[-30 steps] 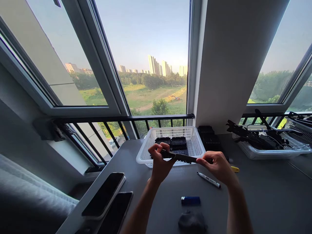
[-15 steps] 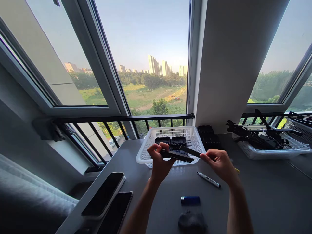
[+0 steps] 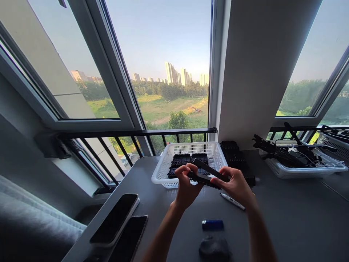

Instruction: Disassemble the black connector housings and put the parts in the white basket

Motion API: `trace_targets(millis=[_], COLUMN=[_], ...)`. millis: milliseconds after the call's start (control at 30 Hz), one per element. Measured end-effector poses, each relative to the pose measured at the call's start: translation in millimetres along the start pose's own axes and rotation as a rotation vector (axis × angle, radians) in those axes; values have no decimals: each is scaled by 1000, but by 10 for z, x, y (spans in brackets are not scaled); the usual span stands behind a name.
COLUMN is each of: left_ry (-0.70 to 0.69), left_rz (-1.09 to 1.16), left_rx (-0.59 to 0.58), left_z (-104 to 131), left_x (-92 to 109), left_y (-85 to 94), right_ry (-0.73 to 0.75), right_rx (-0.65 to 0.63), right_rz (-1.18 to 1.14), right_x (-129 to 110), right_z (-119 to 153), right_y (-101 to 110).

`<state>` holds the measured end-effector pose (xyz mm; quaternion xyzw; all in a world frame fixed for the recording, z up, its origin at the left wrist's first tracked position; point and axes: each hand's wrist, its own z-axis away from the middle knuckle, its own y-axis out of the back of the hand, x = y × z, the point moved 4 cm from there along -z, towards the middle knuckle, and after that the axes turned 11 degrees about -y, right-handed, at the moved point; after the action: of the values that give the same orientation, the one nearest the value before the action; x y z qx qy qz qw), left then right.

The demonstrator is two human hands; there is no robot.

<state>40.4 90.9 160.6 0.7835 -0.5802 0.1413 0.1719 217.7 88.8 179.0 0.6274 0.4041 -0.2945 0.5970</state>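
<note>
My left hand pinches a narrow black part with a toothed lower edge, held in front of the white basket. Between the fingers of my right hand is a flat black strip, slanting up to the left over the toothed part. My right thumb lies at the right end of the toothed part; whether it presses on it I cannot tell. Behind the hands stands the white perforated basket, with several black ridged pieces inside.
A white marker, a blue lighter-like object and a dark lump lie nearer me. Two phones rest at left. Black ridged blocks sit beside the basket; another white basket with black parts stands right.
My right hand has moved left with the black strip, which now lies over the toothed part. My left hand has shifted slightly right, uncovering more of the pieces in the basket.
</note>
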Motion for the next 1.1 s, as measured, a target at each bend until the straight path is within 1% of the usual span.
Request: trace_targets(millis=[100,200,300,367,467,600,667,733,800,833,900,933,1033,1100], left_ry=[-52,-124,-208,-233,-239,-264,-275,-259,-189,-128,50,163,518,681], left_rz=[9,-49,-109,-144,-186,-226,-226,-215,-201,-184,-100,-24,271,390], left_rx=[-26,-36,-25,11,67,105,78,0,-97,-136,-164,-146,-25,35], left_z=[43,64,35,2,-31,-46,-61,-85,-105,-110,-110,-105,-75,-66], left_x=[41,80,115,129,146,176,191,201,194,178,112,63,-98,-166], left_y=[-77,-116,-92,-42,37,86,84,66,39,27,12,9,9,21], right_ry=[0,-10,-19,-40,-121,-265,-302,-297,-271,-259,-242,-233,-191,-168], right_rx=[4,35,26,6,-60,-235,-266,-240,-164,-120,-47,-23,0,2], right_rz=[10,21,-10,-53,-169,-401,-511,-601,-653,-664,-665,-659,-611,-560], right_x=[-54,-68,-6,74,205,272,248,210,186,183,192,202,233,252], right_z=[32,44,12,-26,-73,-74,-66,-67,-75,-80,-91,-100,-140,-169], right_y=[-29,-47,-49,-29,12,-2,-13,-6,25,45,76,84,71,44])
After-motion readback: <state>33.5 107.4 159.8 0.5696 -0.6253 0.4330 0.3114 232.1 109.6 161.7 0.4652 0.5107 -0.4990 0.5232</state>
